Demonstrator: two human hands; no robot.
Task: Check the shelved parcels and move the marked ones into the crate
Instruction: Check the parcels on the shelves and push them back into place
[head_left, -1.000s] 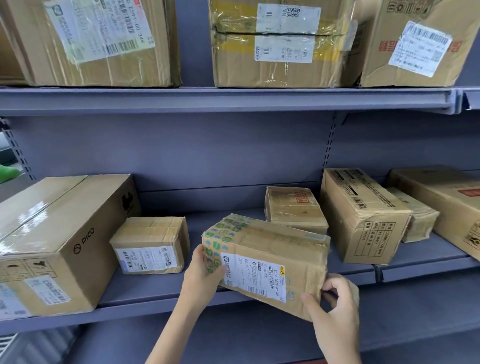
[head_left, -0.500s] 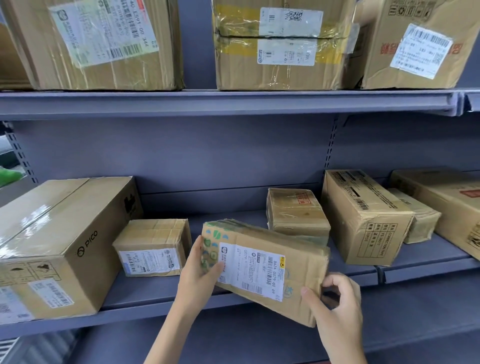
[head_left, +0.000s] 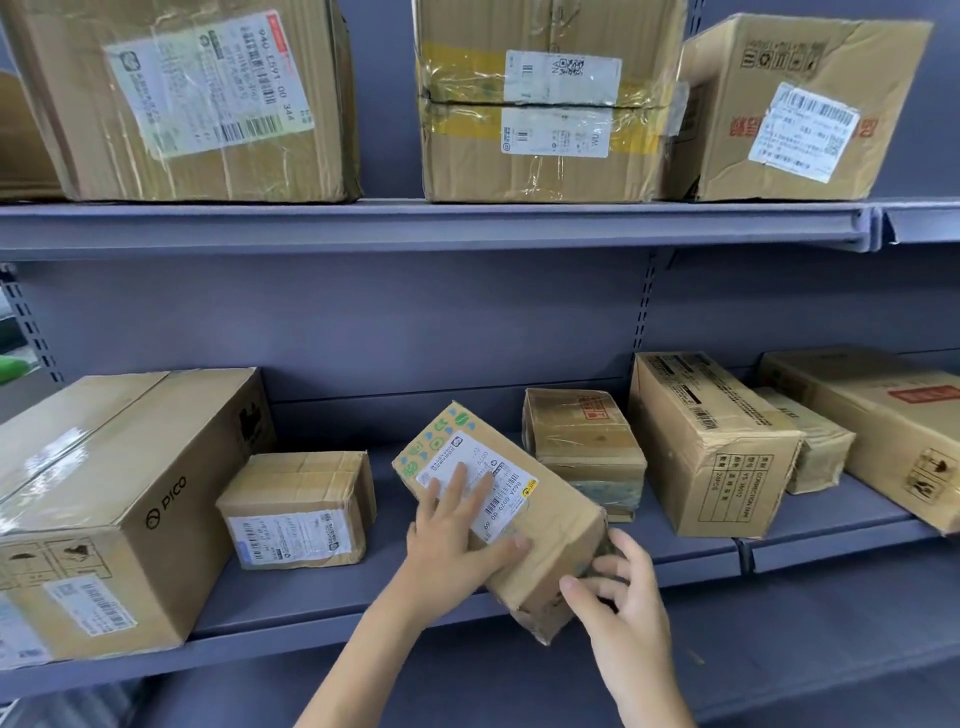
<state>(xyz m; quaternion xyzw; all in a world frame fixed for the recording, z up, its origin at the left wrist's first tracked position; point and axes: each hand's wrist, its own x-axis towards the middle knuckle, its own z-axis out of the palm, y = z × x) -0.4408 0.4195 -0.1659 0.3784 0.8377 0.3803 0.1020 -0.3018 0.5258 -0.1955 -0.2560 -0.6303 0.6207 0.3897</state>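
Observation:
A brown parcel with green stickers and a white label (head_left: 524, 519) lies slanted on the lower shelf (head_left: 291, 608), its near end sticking out over the shelf's front edge. My left hand (head_left: 457, 535) rests flat on its top, fingers spread over the label. My right hand (head_left: 618, 597) grips the near right corner, thumb on the end face. No crate is in view.
On the lower shelf stand a large PICO box (head_left: 114, 499), a small labelled parcel (head_left: 301, 509), a taped parcel (head_left: 582, 447), a printed carton (head_left: 711, 441) and further boxes at the right. Three big cartons sit on the upper shelf (head_left: 415, 223).
The parcel has been turned from label-facing-me to label-up and set down slanted on the shelf. My left hand went from its left end to flat on top.

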